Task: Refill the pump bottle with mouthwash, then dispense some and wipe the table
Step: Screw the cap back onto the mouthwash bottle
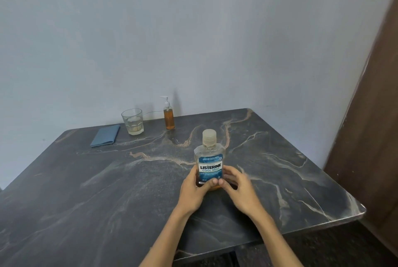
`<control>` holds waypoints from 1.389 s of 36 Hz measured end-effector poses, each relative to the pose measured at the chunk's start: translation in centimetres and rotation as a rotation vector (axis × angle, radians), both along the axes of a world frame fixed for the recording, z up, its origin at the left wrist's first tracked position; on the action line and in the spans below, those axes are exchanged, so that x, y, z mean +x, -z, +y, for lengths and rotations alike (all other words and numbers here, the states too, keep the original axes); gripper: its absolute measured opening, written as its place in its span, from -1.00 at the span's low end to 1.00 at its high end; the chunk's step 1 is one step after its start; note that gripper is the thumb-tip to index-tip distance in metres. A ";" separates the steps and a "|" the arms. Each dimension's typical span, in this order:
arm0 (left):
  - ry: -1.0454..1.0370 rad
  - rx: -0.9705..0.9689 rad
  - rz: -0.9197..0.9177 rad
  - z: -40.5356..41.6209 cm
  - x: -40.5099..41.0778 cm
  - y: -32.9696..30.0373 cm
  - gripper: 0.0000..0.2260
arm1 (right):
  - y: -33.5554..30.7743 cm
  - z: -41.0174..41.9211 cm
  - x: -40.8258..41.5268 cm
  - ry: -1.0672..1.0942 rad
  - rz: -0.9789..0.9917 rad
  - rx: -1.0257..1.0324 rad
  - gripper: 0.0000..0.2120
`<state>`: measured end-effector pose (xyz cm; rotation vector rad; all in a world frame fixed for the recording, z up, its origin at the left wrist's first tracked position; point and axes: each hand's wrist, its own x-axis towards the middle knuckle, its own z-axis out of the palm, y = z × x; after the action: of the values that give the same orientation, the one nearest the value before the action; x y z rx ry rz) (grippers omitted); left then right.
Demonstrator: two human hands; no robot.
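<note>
We see a dark marble-patterned desk (90, 182) with pale and rust veins, pushed against a plain bluish-grey wall (150, 30); a brown panel (374, 137), perhaps a door, runs down the right edge. The desk's near left part and our forearms are cut off by the frame. The mouthwash bottle (210, 160) stands upright near the middle of the desk, long axis vertical, clear cap (209, 137) on top, blue label facing us; amber liquid shows only at its base. Our left hand (195, 189) grips its lower left side, thumb across the label's bottom edge, and our right hand (235, 187) curls round the lower right side; the fingers behind the bottle are hidden. Far back near the wall, the pump bottle (168, 116) stands upright with amber liquid, its nozzle pointing left. Just left of it is a glass tumbler (132, 121), whose contents are hard to make out, then a folded blue cloth (105, 136) lying flat.
</note>
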<state>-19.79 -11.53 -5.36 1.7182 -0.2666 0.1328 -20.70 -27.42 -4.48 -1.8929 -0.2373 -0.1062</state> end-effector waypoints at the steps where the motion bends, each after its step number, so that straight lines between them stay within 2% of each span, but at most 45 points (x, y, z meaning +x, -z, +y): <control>1: -0.001 0.006 0.001 0.0 0.0 0.0 -0.60 | 0.2 0.1 0.0 0.011 -0.022 0.002 -0.62; 9: -0.105 0.066 -0.079 -0.4 -0.9 -0.4 -0.50 | 0.4 0.2 -0.3 0.054 -0.099 -0.014 -0.66; 17: -0.396 0.115 -0.038 -0.9 -3.1 0.1 -0.37 | 0.6 -0.1 -0.7 0.098 -0.140 -0.010 -0.74; 25: -0.361 0.144 0.035 -1.0 -4.8 -0.5 -0.54 | 0.6 -0.2 -1.1 0.143 -0.112 -0.024 -0.78; 36: -0.413 0.136 0.078 -1.3 -4.6 -1.0 -0.56 | 0.9 -0.2 -0.6 0.199 -0.059 0.029 -0.73; 50: -0.472 0.121 0.046 -0.5 -4.1 -0.8 -0.73 | 1.1 -0.3 -0.3 0.248 -0.020 0.039 -0.75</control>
<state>-23.86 -12.02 -4.52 1.8767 0.1736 0.4288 -21.00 -27.69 -5.53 -1.8761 -0.0121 -0.2952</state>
